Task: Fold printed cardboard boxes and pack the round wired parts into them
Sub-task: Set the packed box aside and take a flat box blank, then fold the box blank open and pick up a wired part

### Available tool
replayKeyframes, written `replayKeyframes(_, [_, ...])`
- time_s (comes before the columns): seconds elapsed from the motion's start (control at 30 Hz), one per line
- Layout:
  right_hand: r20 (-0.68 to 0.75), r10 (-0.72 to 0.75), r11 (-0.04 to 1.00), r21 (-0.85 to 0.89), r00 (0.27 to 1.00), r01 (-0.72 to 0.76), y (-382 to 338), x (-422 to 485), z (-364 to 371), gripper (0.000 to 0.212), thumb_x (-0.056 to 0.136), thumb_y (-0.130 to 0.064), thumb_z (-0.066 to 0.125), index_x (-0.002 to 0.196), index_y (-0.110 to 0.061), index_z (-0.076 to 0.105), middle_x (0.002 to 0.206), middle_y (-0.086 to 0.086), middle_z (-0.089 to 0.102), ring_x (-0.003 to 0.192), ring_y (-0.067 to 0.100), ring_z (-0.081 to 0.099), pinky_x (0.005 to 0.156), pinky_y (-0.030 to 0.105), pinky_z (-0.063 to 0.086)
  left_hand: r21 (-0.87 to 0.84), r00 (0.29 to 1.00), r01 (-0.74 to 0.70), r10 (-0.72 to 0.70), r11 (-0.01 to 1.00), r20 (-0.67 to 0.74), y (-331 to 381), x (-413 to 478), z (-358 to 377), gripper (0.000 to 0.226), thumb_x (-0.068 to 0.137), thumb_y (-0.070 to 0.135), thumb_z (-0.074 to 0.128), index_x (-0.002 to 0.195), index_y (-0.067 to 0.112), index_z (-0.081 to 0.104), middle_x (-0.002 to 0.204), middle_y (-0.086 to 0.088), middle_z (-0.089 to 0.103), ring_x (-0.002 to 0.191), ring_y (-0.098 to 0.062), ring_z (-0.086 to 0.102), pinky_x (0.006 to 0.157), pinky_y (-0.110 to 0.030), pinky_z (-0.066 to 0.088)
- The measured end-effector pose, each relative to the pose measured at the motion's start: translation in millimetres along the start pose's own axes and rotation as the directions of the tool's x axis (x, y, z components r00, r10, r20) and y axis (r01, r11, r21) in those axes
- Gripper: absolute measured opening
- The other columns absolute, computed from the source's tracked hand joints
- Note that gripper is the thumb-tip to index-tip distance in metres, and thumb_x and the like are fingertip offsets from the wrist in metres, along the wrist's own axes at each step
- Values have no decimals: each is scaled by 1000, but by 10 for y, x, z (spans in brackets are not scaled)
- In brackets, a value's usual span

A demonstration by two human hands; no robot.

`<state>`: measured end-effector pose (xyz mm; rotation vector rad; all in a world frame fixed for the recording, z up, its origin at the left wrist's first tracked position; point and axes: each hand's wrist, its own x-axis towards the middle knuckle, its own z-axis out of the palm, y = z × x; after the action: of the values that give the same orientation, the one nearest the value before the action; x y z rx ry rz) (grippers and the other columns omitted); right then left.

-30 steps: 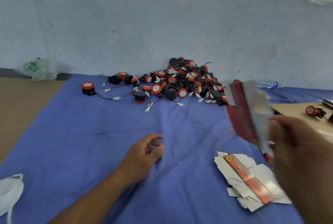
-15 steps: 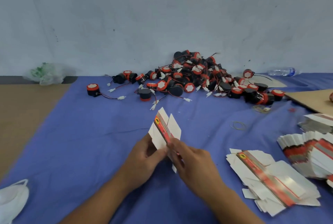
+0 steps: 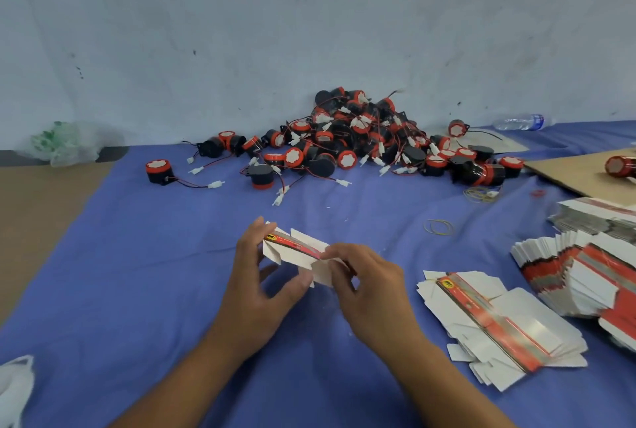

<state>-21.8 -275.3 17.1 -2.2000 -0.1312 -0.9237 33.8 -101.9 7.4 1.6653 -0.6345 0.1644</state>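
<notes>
Over the blue cloth (image 3: 137, 273), left grip (image 3: 261, 290) and right grip (image 3: 368, 286) both pinch one part-folded cardboard box (image 3: 296, 248).

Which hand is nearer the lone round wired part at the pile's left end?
Left. The left hand sits nearer the camera and to the right of the round wired part; the right hand is further right, beyond the cardboard box.

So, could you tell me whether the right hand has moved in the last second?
Yes. The right hand moved left: it was right of the stack of flat boxes, now it is left of it, holding the cardboard box.
</notes>
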Motion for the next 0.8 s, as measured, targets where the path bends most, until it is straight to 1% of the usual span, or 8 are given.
replayKeyframes(0.1, [-49,75,995,65,996,-71,-67,20,10,23,90,-19,58,103,-38,60,88,-18,67,81,4,60,64,12,46,20,999,-29,28,999,22,9,3,-8,77,77,7,59,147,24,30,139,23,44,133,-7,44,100,-17,43])
replayKeyframes(0.27, [-72,-64,994,81,995,69,-196,-17,61,21,92,-15,59,102,-33,61,93,-15,64,77,6,60,58,21,51,-64,980,123,-131,990,-152,35,62,-64,49,76,20,56,116,48,58,142,14,51,127,-5,51,93,-35,53])
replayKeyframes(0.37, [-114,-125,986,94,985,136,-290,-40,113,16,93,-18,55,100,-30,63,89,-13,64,75,1,57,64,11,44,-247,969,183,-217,952,-118,-2,112,-94,30,83,10,56,105,24,71,120,8,69,109,-12,65,72,-22,56])
replayKeyframes(0.43, [-138,-139,983,104,981,154,-325,-31,100,14,92,-21,56,102,-28,63,90,-13,64,76,1,57,70,7,42,-280,969,201,-232,939,-83,-3,110,-100,32,91,0,50,102,18,74,111,1,73,103,-22,69,72,-24,56])
replayKeyframes(0.5, [-37,-159,981,103,987,162,-338,-23,64,29,87,-25,61,115,-35,57,105,-25,59,94,-1,56,82,8,41,-252,972,199,-223,947,-71,27,98,-92,29,89,9,51,100,22,74,106,-1,74,98,-22,70,74,-28,57])
replayKeyframes(0.57, [220,-121,992,65,968,109,-322,-29,54,54,82,-31,63,130,-46,42,126,-35,46,121,0,43,99,19,40,-230,967,212,-238,950,-91,51,84,-74,33,82,18,49,100,27,74,103,3,74,96,-17,70,75,-29,56])
replayKeyframes(0.63, [388,-54,997,-35,920,74,-275,-54,79,67,81,-38,57,143,-42,33,140,-32,37,133,4,29,111,32,34,-197,971,193,-217,961,-105,80,68,-53,37,82,20,47,108,30,71,108,11,72,99,-7,68,74,-19,53])
replayKeyframes(0.8, [361,34,999,-12,932,-32,-191,-29,21,53,97,-52,32,147,-34,37,147,-22,36,135,-1,32,108,15,28,-21,993,11,-14,1000,-119,159,20,-43,42,90,14,43,127,24,60,123,10,63,115,-4,59,81,-10,47])
